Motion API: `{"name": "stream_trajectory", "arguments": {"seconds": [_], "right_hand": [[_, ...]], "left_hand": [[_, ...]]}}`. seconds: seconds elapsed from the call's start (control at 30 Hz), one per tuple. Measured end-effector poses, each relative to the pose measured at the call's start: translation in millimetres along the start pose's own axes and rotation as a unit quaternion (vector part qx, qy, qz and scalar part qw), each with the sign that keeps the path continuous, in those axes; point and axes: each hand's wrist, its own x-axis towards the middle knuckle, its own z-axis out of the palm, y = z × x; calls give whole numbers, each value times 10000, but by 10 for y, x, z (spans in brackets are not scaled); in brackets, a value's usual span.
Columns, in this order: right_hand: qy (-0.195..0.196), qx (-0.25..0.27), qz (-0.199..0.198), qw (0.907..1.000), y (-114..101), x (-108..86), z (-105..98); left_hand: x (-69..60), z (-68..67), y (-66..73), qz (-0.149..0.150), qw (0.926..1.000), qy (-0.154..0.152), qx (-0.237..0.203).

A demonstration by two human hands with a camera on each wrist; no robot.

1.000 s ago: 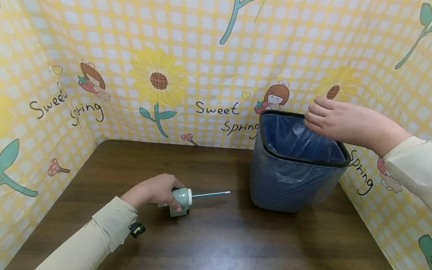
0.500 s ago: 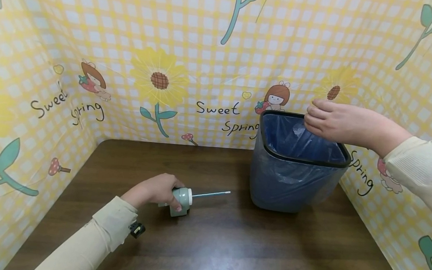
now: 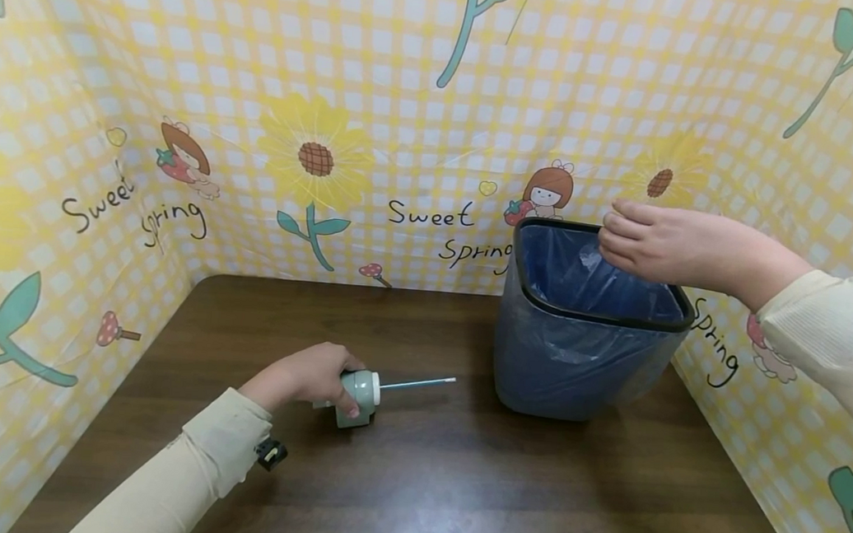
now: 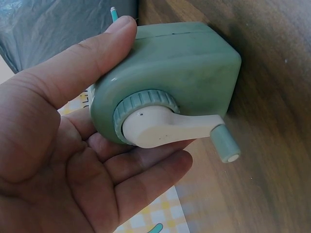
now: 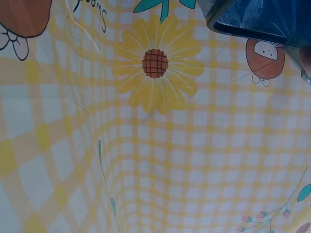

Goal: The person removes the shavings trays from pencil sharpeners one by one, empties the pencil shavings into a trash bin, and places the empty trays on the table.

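Note:
A green hand-crank pencil sharpener (image 4: pixel 165 63) with a white crank arm (image 4: pixel 165 128) is on the table, a slim blue pencil (image 3: pixel 418 382) sticking out of it to the right. My left hand (image 3: pixel 311 376) grips the sharpener, thumb on one side and fingers on the other. Over the opening of a lined trash bin (image 3: pixel 576 359) my right hand (image 3: pixel 659 237) is held with its fingers bent downward. At the right edge of the right wrist view, a fingertip (image 5: pixel 305 58) meets a small pale clear plastic piece (image 5: pixel 305 77), mostly out of frame. The head view hides it.
The bin stands at the back right of the brown wooden table (image 3: pixel 419 481), a black rim (image 3: pixel 594 314) holding its clear bag. Yellow checked cloth (image 3: pixel 409 92) closes in the back and both sides.
My right hand has dipped very slightly over the bin. The left hand, sharpener, pencil and bin stay where they were.

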Motion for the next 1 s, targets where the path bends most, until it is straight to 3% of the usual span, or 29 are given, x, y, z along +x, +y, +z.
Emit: {"name": "stream_trajectory", "arguments": {"seconds": [0.33, 0.63, 1.0], "right_hand": [[-39, -112, -69, 9999, 21, 2, -26], [299, -46, -20, 9995, 38, 12, 4], [-51, -19, 17, 10000, 4, -15, -35]], "left_hand": [[-12, -8, 8, -5, 10000, 21, 7], [-19, -8, 6, -4, 10000, 5, -61], [-7, -3, 1, 0, 10000, 26, -38]]}}
